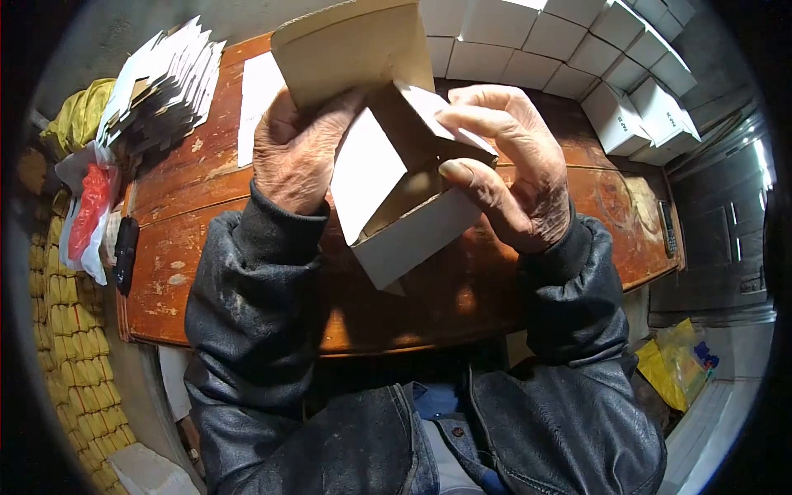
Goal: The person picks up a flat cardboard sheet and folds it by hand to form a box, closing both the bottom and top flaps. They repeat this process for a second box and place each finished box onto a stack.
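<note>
A small cardboard box (421,235), white outside and brown inside, is held tilted above the wooden table. Its large lid flap stands raised at the far side, and two white side flaps stick up around the opening. On the left, my left hand (304,148) is closed round the box's side at the base of the lid, its fingertips hidden behind the cardboard. My right hand (516,157) pinches the right side flap and rim between thumb and fingers. The part of the box's inside that shows holds nothing I can make out.
Flat cardboard pieces (169,82) are piled at the back left. Closed white boxes (540,41) are stacked at the back right. On the wooden table (198,264), a dark object (125,254) lies at the left edge and a remote control (667,227) at the right.
</note>
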{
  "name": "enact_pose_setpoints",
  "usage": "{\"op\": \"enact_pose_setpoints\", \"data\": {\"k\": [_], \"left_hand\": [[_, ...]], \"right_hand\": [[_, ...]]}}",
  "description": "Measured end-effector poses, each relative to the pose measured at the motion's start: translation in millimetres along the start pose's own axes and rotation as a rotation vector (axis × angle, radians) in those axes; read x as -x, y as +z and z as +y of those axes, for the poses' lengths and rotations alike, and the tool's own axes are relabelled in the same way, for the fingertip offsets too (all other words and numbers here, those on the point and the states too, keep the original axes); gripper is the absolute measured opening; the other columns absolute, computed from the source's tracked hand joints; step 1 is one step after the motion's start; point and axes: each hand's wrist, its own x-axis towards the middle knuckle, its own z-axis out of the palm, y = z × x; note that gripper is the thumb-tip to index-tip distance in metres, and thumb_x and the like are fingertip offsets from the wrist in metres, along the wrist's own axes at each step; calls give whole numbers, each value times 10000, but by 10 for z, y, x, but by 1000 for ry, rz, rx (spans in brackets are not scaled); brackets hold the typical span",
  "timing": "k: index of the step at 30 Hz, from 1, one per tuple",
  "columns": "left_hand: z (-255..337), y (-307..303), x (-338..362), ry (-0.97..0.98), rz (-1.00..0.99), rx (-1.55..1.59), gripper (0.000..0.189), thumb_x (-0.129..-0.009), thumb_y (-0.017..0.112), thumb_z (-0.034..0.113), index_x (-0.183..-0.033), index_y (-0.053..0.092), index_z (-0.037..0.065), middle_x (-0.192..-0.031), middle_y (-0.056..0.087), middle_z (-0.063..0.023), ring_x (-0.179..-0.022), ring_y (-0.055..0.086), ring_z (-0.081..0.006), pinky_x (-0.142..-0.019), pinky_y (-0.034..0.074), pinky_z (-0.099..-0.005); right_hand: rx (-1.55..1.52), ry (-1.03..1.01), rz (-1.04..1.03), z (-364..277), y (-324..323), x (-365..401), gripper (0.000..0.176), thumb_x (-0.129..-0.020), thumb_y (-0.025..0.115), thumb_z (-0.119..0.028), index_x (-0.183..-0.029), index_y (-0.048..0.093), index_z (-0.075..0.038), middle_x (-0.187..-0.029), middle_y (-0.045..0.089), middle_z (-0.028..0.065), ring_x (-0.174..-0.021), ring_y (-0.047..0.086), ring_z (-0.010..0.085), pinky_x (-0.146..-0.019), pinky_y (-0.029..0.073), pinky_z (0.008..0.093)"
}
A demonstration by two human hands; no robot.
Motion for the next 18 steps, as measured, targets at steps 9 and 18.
{"op": "enact_pose_setpoints", "data": {"k": [9, 18], "left_hand": [[29, -9, -34, -141, -84, -164, 198, -826, 625, -50, -1014, 601, 5, -935, 665, -91, -843, 640, -144, -759, 549, -274], [-45, -10, -54, -269, -147, -89, 259, -792, 669, -27, -1036, 612, 34, -950, 671, -94, -850, 648, -161, -753, 550, -285]], "right_hand": [[-139, 31, -60, 64, 118, 20, 171, -818, 678, -184, -876, 614, -37, -885, 605, 115, -862, 598, 239, -751, 497, 346], [-58, 131, 197, 131, 231, 99, 282, -738, 773, -245, -835, 605, -40, -1133, 526, 191, -1036, 543, 261, -868, 489, 398]]}}
